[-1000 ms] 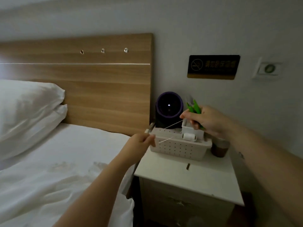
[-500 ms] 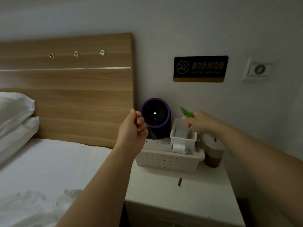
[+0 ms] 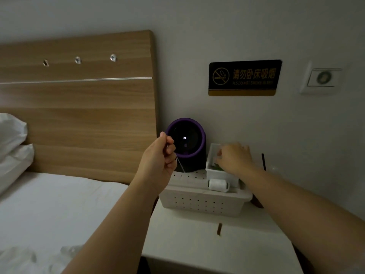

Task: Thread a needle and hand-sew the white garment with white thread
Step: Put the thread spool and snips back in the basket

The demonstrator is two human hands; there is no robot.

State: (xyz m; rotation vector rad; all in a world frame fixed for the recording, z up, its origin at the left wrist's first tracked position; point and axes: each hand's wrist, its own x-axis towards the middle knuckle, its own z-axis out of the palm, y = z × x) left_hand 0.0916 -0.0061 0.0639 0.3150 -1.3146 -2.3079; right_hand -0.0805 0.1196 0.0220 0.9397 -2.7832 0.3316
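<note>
Bedside view from the head camera. We see the left hand (image 3: 158,162) raised in front of a round purple device (image 3: 194,133), its thumb and curled fingers pinched on a thin white thread (image 3: 180,165) that hangs from the fist toward the perforated white basket (image 3: 197,205) below. A small pale loop shows at the fingertips, and we cannot tell whether it is thread or a needle. The right hand (image 3: 235,157) reaches down into a small white tray (image 3: 211,155) set in the far right of the basket, with its fingers bent over a green object (image 3: 217,167). We cannot tell whether they grip it or only touch it. The spool of white thread (image 3: 218,185) lies on its side in the basket, just in front of the tray. The basket stands at the back of a white nightstand (image 3: 197,248), against the wall. Crumpled white fabric (image 3: 69,251) lies on the bed sheet (image 3: 59,204) at the lower left, well apart from both hands. Behind the bed we note a wooden headboard (image 3: 79,115), with white pillows (image 3: 11,139) at the left edge. On the wall hang a dark no-smoking sign (image 3: 245,78) and a white switch plate (image 3: 322,79).
</note>
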